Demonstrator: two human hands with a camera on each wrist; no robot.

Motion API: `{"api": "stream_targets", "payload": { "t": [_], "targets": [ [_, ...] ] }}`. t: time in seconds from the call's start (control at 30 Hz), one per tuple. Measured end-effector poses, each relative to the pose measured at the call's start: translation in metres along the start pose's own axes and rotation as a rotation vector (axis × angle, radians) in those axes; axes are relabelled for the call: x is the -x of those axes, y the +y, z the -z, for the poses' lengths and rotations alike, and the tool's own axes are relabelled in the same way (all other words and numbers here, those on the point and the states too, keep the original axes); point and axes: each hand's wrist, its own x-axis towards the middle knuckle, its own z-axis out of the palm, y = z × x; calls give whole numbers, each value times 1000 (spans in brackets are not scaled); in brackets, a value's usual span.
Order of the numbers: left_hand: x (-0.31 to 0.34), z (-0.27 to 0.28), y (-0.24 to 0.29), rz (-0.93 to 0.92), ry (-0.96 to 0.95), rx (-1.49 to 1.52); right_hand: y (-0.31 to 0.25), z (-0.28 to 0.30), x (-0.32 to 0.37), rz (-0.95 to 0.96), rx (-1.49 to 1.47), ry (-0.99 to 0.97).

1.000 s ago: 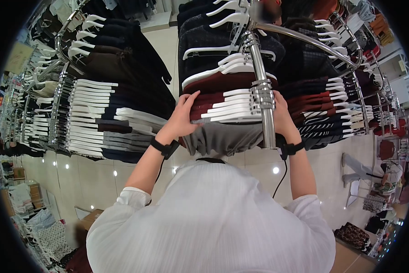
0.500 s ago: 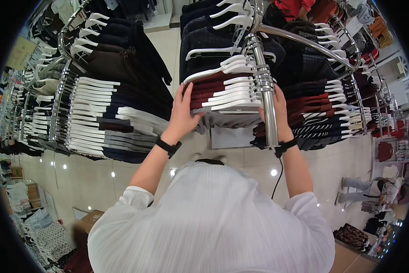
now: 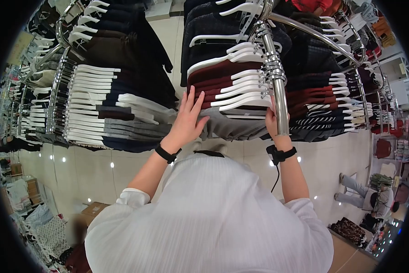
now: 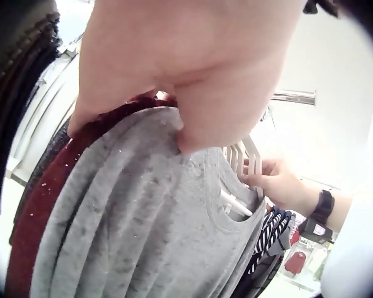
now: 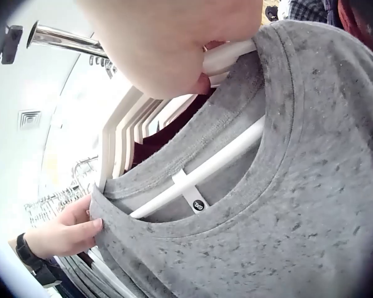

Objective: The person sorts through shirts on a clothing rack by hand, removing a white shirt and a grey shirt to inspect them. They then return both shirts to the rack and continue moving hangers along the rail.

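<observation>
A grey velvety top point(image 5: 323, 143) hangs on a white hanger point(image 5: 230, 155) at the front of a row, dark red tops point(image 3: 222, 75) behind it. My left hand point(image 3: 186, 120) lies over their shoulders with straight, spread fingers. Its thumb is on the grey front in the left wrist view, its fingers at the dark red tops. My right hand point(image 3: 271, 123), partly hidden by the chrome rail point(image 3: 281, 109) in the head view, curls at the other shoulder. There, the left wrist view shows its fingers and thumb round the white hangers point(image 4: 253, 155).
Another packed row of clothes on white hangers point(image 3: 90, 109) stands at left. Striped tops point(image 3: 320, 118) hang just right of the rail. A cardboard box point(image 3: 94, 209) lies on the floor behind at left, and a person in jeans point(image 3: 352, 191) stands at right.
My right hand has come down and nearer to me, from behind the rail to its lower end. My left hand has shifted slightly right, fingers spread. The grey top's hanging cloth has swung about.
</observation>
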Motion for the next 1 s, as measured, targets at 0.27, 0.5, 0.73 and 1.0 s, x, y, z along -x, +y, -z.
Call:
{"api": "stream_targets", "payload": {
  "t": [0.27, 0.5, 0.73, 1.0],
  "targets": [
    [-9, 0, -7, -33, -8, -2, 7, -14, -6, -124, -118, 113],
    [-33, -5, -21, -86, 36, -48, -2, -2, -33, -78, -66, -39],
    [-36, -5, -25, -73, 23, -84, 14, -7, -34, -38, -101, -39],
    [31, 58, -11, -6, 72, 49, -4, 4, -23, -103, 53, -69]
  ]
}}
